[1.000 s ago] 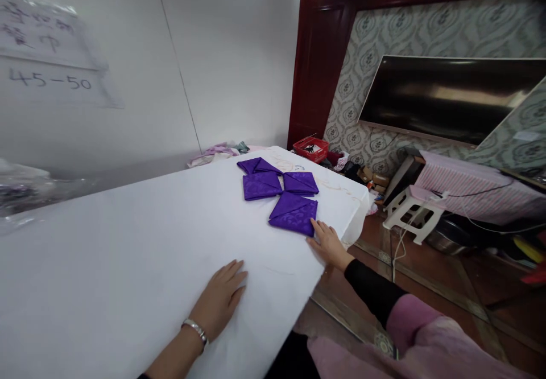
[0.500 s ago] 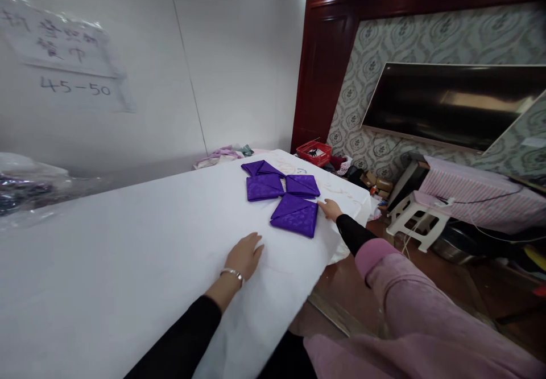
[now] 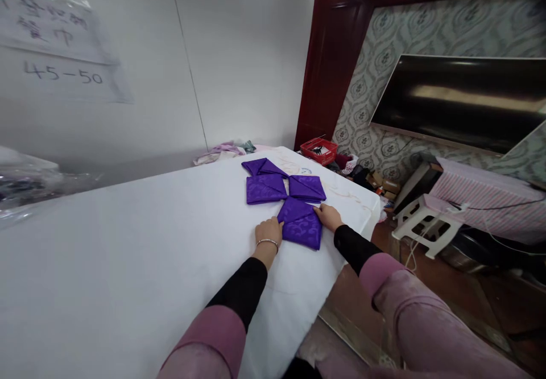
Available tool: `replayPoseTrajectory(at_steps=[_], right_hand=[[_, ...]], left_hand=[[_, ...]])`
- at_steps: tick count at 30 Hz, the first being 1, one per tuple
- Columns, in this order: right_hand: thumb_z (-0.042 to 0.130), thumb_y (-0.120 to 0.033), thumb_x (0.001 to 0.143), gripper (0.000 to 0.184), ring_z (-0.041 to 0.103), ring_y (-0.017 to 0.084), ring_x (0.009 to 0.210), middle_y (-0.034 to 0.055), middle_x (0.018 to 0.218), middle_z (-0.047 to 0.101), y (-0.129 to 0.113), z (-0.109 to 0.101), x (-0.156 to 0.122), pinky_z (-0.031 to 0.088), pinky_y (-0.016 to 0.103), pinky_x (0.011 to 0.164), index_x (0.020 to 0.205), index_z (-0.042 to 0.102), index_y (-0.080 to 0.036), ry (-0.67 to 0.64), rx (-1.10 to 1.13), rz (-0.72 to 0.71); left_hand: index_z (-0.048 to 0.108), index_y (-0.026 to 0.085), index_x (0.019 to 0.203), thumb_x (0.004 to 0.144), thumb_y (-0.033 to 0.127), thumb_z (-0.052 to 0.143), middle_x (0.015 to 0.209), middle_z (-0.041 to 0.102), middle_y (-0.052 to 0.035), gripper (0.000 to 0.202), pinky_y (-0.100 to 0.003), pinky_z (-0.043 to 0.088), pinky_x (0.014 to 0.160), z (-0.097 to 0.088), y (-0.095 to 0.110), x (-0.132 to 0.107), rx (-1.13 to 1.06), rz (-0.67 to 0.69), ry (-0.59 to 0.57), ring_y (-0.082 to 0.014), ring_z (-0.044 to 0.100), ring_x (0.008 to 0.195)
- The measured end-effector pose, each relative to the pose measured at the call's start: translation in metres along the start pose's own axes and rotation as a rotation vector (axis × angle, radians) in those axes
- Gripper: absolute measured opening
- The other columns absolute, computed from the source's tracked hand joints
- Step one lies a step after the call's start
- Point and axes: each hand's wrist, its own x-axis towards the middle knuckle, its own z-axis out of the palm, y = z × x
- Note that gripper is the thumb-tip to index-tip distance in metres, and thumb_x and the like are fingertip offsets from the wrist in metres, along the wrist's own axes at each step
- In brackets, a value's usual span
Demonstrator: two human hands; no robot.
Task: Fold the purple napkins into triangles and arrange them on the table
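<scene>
Both hands are on the nearest folded purple napkin [image 3: 301,225], a patterned square with a diagonal fold line across it. My left hand [image 3: 268,235], with a silver bracelet at the wrist, pinches its left side. On its upper right edge my right hand [image 3: 328,217] closes with thumb and fingers. Just behind lie a folded left purple napkin [image 3: 265,190] and a folded right purple napkin [image 3: 306,188]. Farther back, another purple napkin [image 3: 264,167] shows pointed folds. All rest on the white-covered table [image 3: 179,242].
A red basket [image 3: 319,151] stands beyond the table's far end, near boxes and bags. Crumpled cloths [image 3: 222,151] lie along the wall. Clear plastic wrap [image 3: 38,188] is at the left. A white stool [image 3: 429,219] stands on the floor at right.
My left hand has moved forward and right from the bare tablecloth to the nearest napkin and closed on its edge. That napkin has turned slightly and shifted toward me, with my right hand gripping it.
</scene>
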Motion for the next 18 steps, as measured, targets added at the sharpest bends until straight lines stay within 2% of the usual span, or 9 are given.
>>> replayPoseTrajectory(at_steps=[7, 14, 18], right_hand=[[0.037, -0.044, 0.095, 0.037, 0.062, 0.02, 0.09, 0.0119, 0.095, 0.068, -0.001, 0.002, -0.002, 0.036, 0.025, 0.07, 0.092, 0.061, -0.016, 0.001, -0.045, -0.134], [0.036, -0.044, 0.095, 0.037, 0.061, 0.018, 0.083, 0.0097, 0.089, 0.068, -0.02, 0.004, -0.009, 0.034, 0.024, 0.065, 0.089, 0.06, -0.017, -0.015, -0.043, -0.258], [0.038, -0.042, 0.095, 0.034, 0.061, 0.018, 0.081, 0.0095, 0.086, 0.068, -0.017, 0.0, -0.025, 0.033, 0.024, 0.065, 0.086, 0.06, -0.017, -0.026, -0.039, -0.296]], left_hand=[[0.054, 0.017, 0.106, 0.093, 0.03, 0.033, 0.089, 0.069, -0.0127, 0.028, -0.032, 0.045, 0.07, 0.001, -0.007, -0.003, -0.005, 0.003, -0.092, -0.023, 0.066, 0.087], [0.052, 0.015, 0.107, 0.094, 0.029, 0.031, 0.087, 0.069, -0.0142, 0.028, -0.033, 0.045, 0.069, -0.006, -0.03, -0.025, 0.011, -0.014, -0.125, -0.0241, 0.066, 0.088], [0.053, 0.017, 0.106, 0.094, 0.028, 0.031, 0.091, 0.069, -0.013, 0.028, -0.032, 0.045, 0.07, -0.008, -0.031, -0.04, 0.017, 0.003, -0.157, -0.0232, 0.066, 0.09]])
